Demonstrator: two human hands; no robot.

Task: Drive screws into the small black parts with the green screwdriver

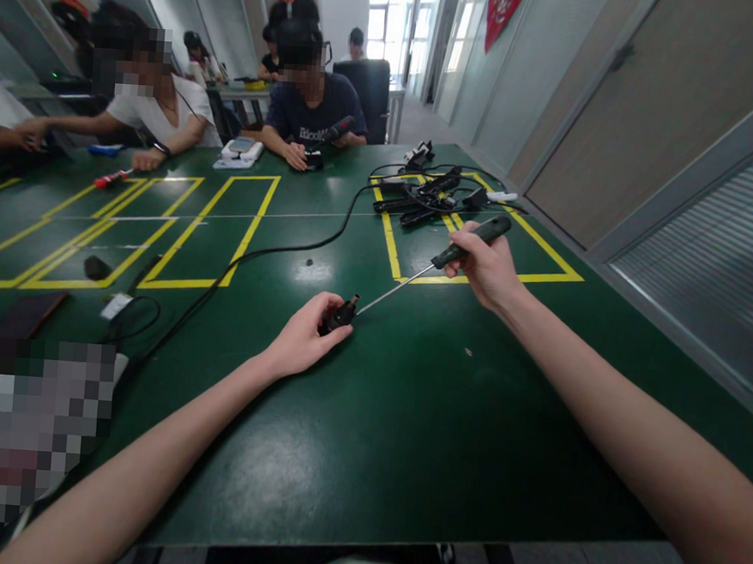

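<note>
Our left hand (305,335) curled around black part (341,314) over green table (444,424); right hand (490,268) gripping screwdriver (441,258), far end just beside part. We judge: part twisting could let slanted screwdriver skid, jabbing left hand.

Green table (403,456), its top marked in outlines of yellow tape (183,285). Far right: tangled black parts (447,192). A black cable (288,248) runs leftward; near left, a dark flat case (26,315).

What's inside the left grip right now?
The left grip holds a small black part with a stubby post sticking up. Its underside and palm-facing side are covered.
</note>
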